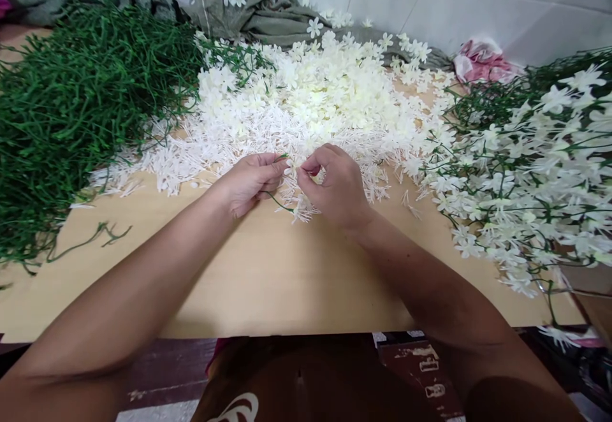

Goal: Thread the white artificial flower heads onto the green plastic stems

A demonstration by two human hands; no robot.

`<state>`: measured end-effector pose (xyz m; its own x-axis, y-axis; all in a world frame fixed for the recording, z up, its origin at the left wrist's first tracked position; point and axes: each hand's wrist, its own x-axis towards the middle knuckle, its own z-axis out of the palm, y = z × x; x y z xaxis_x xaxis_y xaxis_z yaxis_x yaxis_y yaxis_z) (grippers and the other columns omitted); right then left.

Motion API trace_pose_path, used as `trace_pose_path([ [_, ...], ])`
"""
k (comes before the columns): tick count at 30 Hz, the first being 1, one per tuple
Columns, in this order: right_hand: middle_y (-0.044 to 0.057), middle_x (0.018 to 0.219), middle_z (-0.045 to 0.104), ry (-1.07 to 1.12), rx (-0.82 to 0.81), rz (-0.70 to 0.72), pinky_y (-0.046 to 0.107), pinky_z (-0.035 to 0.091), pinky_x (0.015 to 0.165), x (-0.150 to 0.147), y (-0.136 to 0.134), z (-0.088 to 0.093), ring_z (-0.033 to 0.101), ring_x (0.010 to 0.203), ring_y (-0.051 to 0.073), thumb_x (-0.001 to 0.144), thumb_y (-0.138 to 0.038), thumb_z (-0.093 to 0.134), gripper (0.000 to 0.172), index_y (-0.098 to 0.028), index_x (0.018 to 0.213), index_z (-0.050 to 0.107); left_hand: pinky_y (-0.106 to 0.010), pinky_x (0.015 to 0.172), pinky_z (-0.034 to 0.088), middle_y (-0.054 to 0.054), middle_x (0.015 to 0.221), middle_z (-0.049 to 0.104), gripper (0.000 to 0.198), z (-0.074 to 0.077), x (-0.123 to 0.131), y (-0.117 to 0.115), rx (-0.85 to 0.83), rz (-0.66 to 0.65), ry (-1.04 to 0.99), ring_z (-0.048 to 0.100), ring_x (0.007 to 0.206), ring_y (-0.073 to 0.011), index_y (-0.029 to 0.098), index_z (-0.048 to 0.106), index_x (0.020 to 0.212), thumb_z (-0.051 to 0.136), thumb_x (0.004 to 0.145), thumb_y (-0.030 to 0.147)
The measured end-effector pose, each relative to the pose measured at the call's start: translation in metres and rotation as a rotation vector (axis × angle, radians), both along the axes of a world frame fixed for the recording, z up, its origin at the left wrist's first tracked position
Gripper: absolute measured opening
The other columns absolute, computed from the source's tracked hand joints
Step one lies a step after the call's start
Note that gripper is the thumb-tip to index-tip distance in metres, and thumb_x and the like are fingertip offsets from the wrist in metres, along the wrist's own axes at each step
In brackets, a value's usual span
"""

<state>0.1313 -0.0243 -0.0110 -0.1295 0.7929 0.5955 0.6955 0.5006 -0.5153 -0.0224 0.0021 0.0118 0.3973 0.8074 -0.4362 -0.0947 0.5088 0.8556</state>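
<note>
My left hand [258,180] is closed on a green artificial flower stem [280,203], pinched between thumb and fingers. One end of the stem hangs below the hand with a white flower [302,208] on it. Close beside it, my right hand [332,183] pinches a small white artificial flower [293,166] between thumb and forefinger, near the stem's green upper tip. Whether that flower is on the tip is too small to tell. Just behind both hands lies a heap of loose white flowers and thin white pieces [329,84].
A big pile of green stems [86,78] lies at the left. Stems bearing white flowers [530,186] are heaped at the right, some over the table edge. Grey-green cloth [268,20] and a pink-white bag [485,62] lie by the tiled wall. Loose stems [90,237] rest on the tan board [282,282].
</note>
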Motion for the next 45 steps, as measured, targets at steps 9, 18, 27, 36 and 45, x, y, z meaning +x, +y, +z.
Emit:
trace_pose_path([
  [9,0.000,0.062,0.051,0.029,-0.118,0.057,0.029,0.039,0.064,0.000,0.001,0.003,0.048,0.063,0.013,0.072,-0.011,0.051,0.019,-0.021,0.061,0.040,-0.017,0.037,0.012,0.009,0.043,0.030,0.023,-0.005,0.000,0.001,0.039,-0.021,0.014,0.022,0.037,-0.0014,0.015,0.048,0.062,0.069,0.073,0.016],
  [18,0.003,0.087,0.056,0.261,-0.161,0.163,0.027,0.049,0.068,0.003,-0.001,-0.003,0.055,0.079,0.012,0.077,-0.015,0.058,0.010,-0.019,0.085,0.054,-0.018,0.040,0.010,0.010,0.044,0.028,0.033,-0.005,-0.005,0.004,0.025,-0.085,-0.054,0.021,0.038,-0.0005,0.014,0.049,0.062,0.081,0.062,0.023],
  [27,-0.005,0.064,0.050,0.529,-0.320,0.219,0.024,0.040,0.058,0.009,0.003,0.000,0.046,0.059,0.007,0.074,-0.019,0.064,0.014,-0.018,0.067,0.051,-0.016,0.040,0.009,0.009,0.046,0.025,0.026,-0.005,-0.005,0.002,0.079,-0.123,-0.003,0.020,0.039,-0.0017,0.015,0.051,0.066,0.071,0.073,0.030],
  [36,-0.006,0.057,0.050,0.827,-0.670,0.238,0.022,0.035,0.052,0.014,0.006,-0.002,0.043,0.054,0.006,0.055,-0.044,0.082,0.039,-0.019,0.062,0.052,-0.016,0.040,0.010,0.008,0.048,0.019,0.030,-0.006,-0.004,0.001,0.080,-0.218,0.016,0.017,0.039,-0.0023,0.013,0.052,0.060,0.056,0.082,0.032],
  [45,-0.006,0.058,0.059,1.027,-0.791,0.282,0.021,0.044,0.055,0.016,0.002,-0.004,0.055,0.057,0.007,0.047,-0.044,0.087,0.043,-0.020,0.064,0.056,-0.017,0.040,0.008,0.007,0.047,0.020,0.035,-0.009,0.000,-0.001,0.063,-0.217,-0.077,0.017,0.039,-0.0025,0.015,0.041,0.053,0.049,0.086,0.026],
])
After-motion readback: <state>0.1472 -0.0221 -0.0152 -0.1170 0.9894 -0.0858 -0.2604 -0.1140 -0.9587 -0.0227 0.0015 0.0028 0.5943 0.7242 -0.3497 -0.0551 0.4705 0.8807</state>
